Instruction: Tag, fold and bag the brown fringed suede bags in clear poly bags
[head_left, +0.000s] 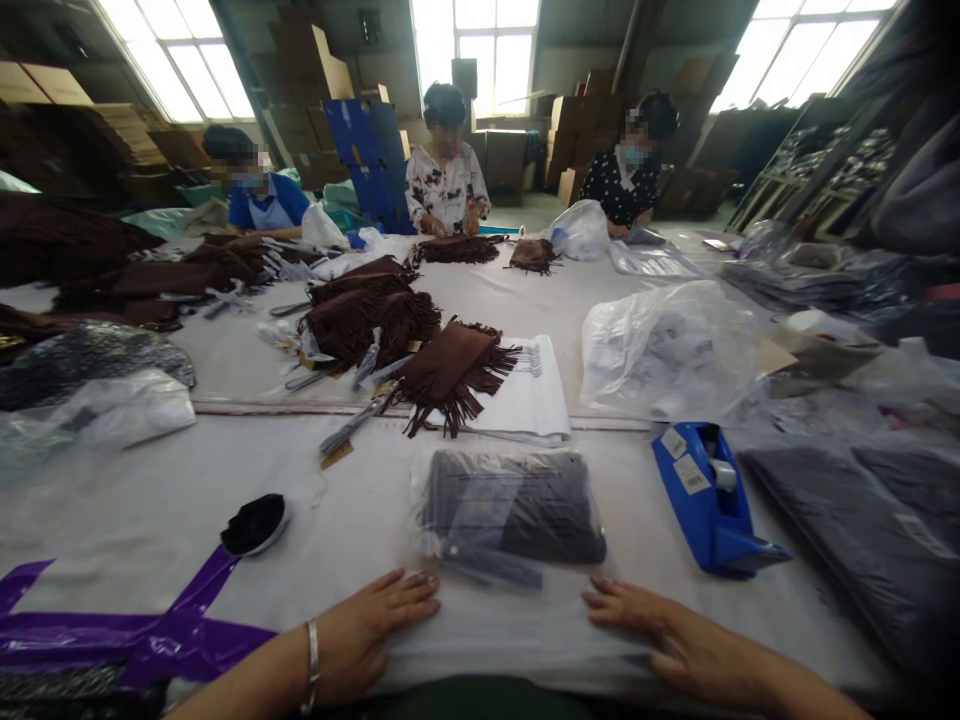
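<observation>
- Left hand (382,620) and right hand (652,618) lie flat, fingers unclenched, flanking the clear bag (499,625)!
- Dark bundle (517,515) inside, just beyond them!
- Blue tape dispenser (701,505) past the right!
- Brown fringed pouch (451,362) well beyond both!

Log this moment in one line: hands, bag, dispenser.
left hand: open, palm down | right hand: open, palm down | clear bag: dark item inside, beyond hands | blue tape dispenser: right of bag

Pale table (352,540) beneath bagged bundle (517,505), tape dispenser (701,500), fringed pouches (371,315).
</observation>
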